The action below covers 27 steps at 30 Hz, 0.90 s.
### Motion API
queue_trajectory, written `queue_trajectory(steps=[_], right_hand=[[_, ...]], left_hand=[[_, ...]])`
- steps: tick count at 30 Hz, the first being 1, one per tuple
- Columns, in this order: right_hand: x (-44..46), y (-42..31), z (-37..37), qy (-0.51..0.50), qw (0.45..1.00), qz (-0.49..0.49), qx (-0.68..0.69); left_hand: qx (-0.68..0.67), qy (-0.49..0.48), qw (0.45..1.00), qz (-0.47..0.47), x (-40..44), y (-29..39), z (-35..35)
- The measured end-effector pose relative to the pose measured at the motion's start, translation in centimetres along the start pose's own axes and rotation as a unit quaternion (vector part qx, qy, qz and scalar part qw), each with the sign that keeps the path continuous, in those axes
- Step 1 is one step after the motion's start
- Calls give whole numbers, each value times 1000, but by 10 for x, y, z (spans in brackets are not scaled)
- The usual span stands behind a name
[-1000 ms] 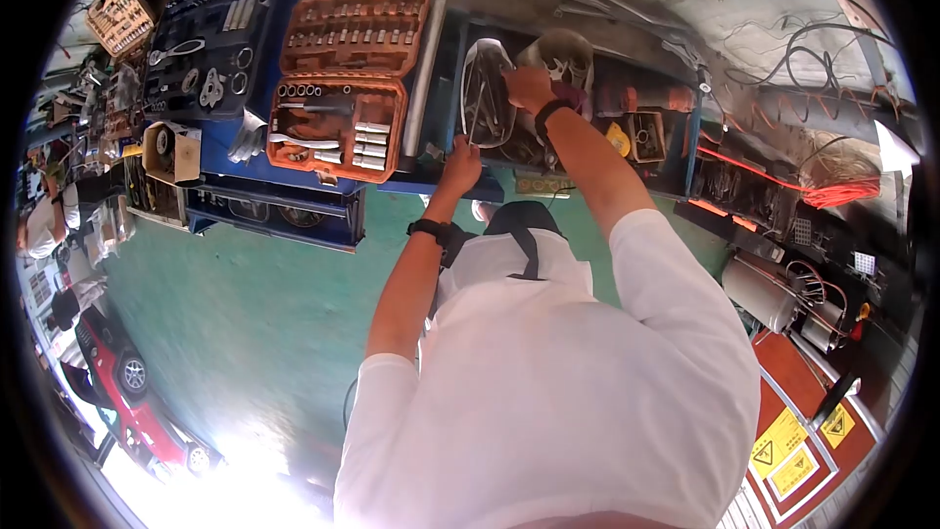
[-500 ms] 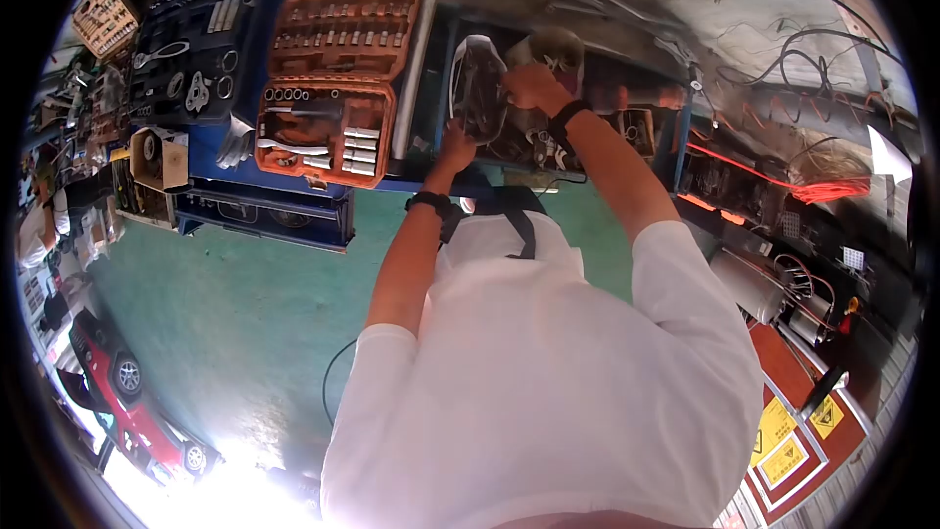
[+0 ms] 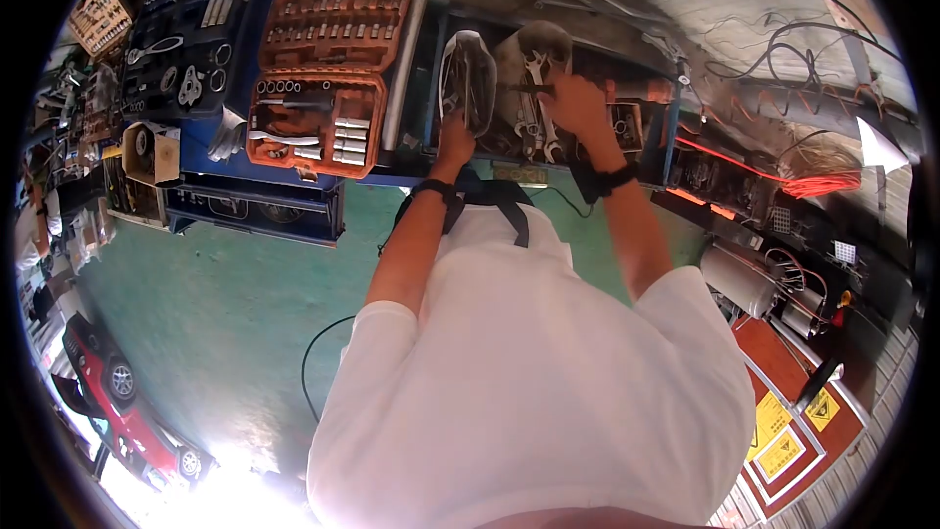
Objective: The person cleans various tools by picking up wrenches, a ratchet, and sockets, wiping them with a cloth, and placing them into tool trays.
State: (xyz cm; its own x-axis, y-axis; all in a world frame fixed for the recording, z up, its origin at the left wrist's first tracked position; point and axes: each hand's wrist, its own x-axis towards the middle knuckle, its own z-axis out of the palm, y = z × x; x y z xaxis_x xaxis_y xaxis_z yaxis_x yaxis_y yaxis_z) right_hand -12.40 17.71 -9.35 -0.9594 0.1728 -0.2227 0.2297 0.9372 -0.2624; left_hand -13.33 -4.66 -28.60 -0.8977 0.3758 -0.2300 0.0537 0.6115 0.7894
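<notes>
The open, elongated container [image 3: 470, 36] has a whitish rim and a dark interior. Just right of the container, silvery wrenches [image 3: 531, 123] lie lengthwise; a slender dark tool [image 3: 519, 88] points crosswise towards it.

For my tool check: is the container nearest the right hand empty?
Not empty: metal wrenches show inside the container, beside the right hand. How full, I cannot tell.

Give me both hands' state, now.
Left hand: at the near end of the pale-rimmed oval container; fingers partly hidden, grip cannot be told.
Right hand: appears closed, holding a dark, slim, rod-shaped tool.
</notes>
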Motion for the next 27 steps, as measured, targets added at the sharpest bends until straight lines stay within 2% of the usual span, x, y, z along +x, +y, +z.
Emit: queue_trajectory(steps=[2,3,4,5,6,7,8,9,10,11,12,13,14,15,16,17,18,20,21,22,24,25,27], right_hand=[[-18,14,0,35,999,30,19],[-27,22,3,47,994,51,90],[-33,30,9,58,983,72,160],[-39,39,18,59,983,72,160],[-46,48,31,90,962,76,245],[-52,50,38,122,933,79,328],[-58,53,45,126,932,82,330],[-66,51,49,120,881,117,442],[-73,48,49,114,816,147,548],[-78,44,49,120,814,147,549],[-84,38,47,107,758,158,623],[-90,30,45,92,696,167,692],[-96,21,43,97,695,167,693],[-100,12,42,74,644,157,745],[-102,1,42,50,590,144,793],[-105,-10,43,23,559,116,821],[-107,-20,47,21,560,110,821],[-111,-41,59,-41,463,62,883],[-114,-53,55,-43,441,38,896],[-118,-66,43,-50,444,36,894],[-127,-87,22,-69,497,36,864],[-132,-91,24,-75,500,36,862],[-139,-93,25,-137,582,41,801]], left_hand=[[-12,11,998,-60,1,-1,4],[-12,12,998,-59,0,1,4],[2,23,999,-48,0,2,2],[16,33,999,-36,-2,3,0],[18,32,999,-35,-4,1,-2],[57,63,996,12,-5,0,-4],[95,94,989,61,-6,0,-6],[97,91,989,66,-7,3,-10],[52,4,998,20,-8,12,-19],[8,-81,996,-27,-8,21,-27],[11,-83,996,-21,-13,47,-43],[-115,-184,974,-69,-24,84,-61],[-237,-280,923,-118,-36,109,-69],[-235,-280,924,-114,-45,118,-66],[-278,-273,920,-51,-52,127,-63],[-320,-262,910,13,-57,134,-61],[-320,-257,912,15,-62,144,-63],[-402,-195,888,107,-72,162,-73],[-409,-186,888,98,-76,161,-80],[-412,-178,889,98,-82,160,-88],[-378,-152,904,130,-100,156,-106],[-380,-146,904,128,-111,154,-112],[-333,-50,926,172,-131,151,-124]])
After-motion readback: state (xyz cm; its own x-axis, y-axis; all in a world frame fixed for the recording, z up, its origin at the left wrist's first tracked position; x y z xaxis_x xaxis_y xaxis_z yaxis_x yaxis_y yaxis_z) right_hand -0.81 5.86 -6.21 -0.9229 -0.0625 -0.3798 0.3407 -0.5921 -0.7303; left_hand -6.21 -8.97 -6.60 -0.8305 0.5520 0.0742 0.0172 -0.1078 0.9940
